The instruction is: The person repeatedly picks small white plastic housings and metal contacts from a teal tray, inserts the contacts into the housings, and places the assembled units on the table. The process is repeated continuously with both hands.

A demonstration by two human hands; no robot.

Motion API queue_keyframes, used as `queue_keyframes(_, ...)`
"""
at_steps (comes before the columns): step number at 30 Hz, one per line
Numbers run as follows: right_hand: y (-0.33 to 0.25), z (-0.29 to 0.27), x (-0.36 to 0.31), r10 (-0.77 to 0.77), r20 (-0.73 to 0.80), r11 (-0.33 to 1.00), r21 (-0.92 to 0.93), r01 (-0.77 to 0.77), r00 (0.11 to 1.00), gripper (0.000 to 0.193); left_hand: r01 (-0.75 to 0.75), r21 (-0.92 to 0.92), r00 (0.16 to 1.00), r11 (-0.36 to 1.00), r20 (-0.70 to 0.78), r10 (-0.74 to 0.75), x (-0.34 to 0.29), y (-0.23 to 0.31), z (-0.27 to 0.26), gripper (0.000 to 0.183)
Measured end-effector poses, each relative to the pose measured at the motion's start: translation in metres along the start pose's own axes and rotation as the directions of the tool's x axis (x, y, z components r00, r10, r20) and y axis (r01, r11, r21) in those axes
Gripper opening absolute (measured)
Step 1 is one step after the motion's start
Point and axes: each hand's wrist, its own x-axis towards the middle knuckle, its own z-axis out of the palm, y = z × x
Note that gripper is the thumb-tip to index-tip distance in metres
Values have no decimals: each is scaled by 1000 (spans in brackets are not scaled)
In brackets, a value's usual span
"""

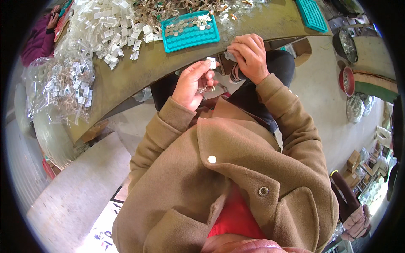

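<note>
My left hand (193,83) is raised below the table edge, pinching a small white square piece (211,62) between thumb and fingers; a thin ring-like metal part hangs near its palm. My right hand (249,56) is closed on a small clear plastic piece (230,55) just to the right of it. Both hands sit above my lap, close to the olive table (177,59). A teal tray (192,30) with round recesses, partly filled with silvery discs, lies on the table just beyond my hands.
A heap of small white pieces (110,25) and clear bags (63,84) covers the table's left. A second teal tray (311,14) lies far right. Another person's sleeve (38,40) shows at far left. Bowls (346,80) stand on the floor at right.
</note>
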Motion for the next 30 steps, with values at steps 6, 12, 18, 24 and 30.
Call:
queue_keyframes(6, -28, -3, 16, 531, 91, 745, 423, -515, 843, 6, -21, 42, 1000, 999, -12, 21, -4, 8, 3, 35)
queue_keyframes(12, -55, -9, 35, 658, 405, 154, 753, -640, 635, 18, -110, -114, 992, 987, 53, 117, -11, 19, 1, 35)
queue_keyframes(18, -77, -5, 46, 650, 454, 125, 727, -675, 609, 14, -165, -162, 985, 973, 21, 170, -22, 23, 3, 28)
queue_keyframes(24, -90, -3, 50, 517, 326, 693, 384, -610, 792, 13, -153, -152, 987, 977, 21, 158, -25, 27, -1, 24)
queue_keyframes(30, -78, -5, 62, 216, 330, 883, 334, -328, 919, 10, -126, -51, 992, 991, 1, 126, -23, 27, -8, 24)
